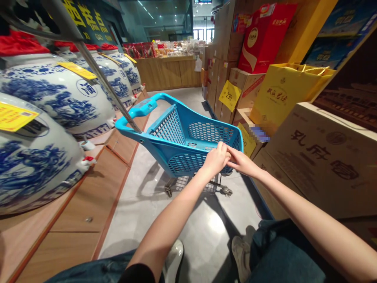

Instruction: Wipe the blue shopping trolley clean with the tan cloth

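Note:
A blue plastic shopping cart (188, 155) stands before me, its pierced basket empty and its handle (144, 108) pointing to the far left. At the near right corner of the basket, my left hand (217, 158) is closed over the rim with its fingers curled. Right beside it, my right hand (242, 162) is closed at the same corner, thumb and fingers meeting the left hand. Its fingertips are partly hidden. A grey metal pole (107, 84) rises from the cart's handle to a dark grey frame (44, 23) at the upper left.
Large blue-and-white porcelain jars (55, 94) with red cloth tops line a wooden platform (91, 192) on the left. Stacked cartons (332, 157), a yellow gift bag (277, 96) and a red gift box (262, 39) crowd the right. A wooden counter (165, 72) with packaged goods stands ahead.

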Demonstrator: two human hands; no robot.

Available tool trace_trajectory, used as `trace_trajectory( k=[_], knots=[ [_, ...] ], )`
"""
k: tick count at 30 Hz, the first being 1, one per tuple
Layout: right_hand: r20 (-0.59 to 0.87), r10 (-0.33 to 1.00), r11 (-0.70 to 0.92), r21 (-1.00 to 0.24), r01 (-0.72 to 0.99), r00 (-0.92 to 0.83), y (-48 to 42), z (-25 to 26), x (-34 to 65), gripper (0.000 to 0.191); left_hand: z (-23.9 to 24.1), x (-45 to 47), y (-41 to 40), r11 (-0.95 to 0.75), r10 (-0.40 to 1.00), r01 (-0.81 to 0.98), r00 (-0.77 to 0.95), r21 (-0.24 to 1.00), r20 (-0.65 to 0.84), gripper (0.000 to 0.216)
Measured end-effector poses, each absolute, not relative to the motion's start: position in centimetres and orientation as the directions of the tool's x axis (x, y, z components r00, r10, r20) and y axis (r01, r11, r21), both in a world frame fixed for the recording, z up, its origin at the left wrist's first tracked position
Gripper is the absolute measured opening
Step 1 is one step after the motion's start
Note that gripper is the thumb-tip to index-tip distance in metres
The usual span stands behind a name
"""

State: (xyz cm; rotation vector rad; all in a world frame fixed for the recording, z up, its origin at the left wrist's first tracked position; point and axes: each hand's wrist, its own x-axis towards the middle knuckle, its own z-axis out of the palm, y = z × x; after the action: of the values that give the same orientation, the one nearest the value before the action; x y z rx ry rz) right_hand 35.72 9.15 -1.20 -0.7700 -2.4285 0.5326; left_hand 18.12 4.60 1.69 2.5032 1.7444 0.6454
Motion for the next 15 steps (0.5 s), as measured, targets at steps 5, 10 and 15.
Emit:
trace_trajectory(
  k=[5,10,15],
  knots=[
    [0.310,0.622,0.754,-0.483,0.445,-0.719,9.2,-0.1,35.5,0.031,2.3,17.3,4.6,-0.423,0.895,0.840,0.328,0.341,0.301,0.018],
    [0.205,0.654,0.739,-0.379,0.557,-0.728,10.1,1.6,36.7,0.024,1.8,16.1,4.6,-0.516,0.835,0.789,0.376,0.334,0.402,0.018],
    [0.097,0.709,0.696,-0.255,0.671,-0.698,9.1,2.1,36.8,0.021,0.5,16.6,4.1,-0.444,0.844,0.881,0.350,0.163,0.406,0.033]
  ],
)
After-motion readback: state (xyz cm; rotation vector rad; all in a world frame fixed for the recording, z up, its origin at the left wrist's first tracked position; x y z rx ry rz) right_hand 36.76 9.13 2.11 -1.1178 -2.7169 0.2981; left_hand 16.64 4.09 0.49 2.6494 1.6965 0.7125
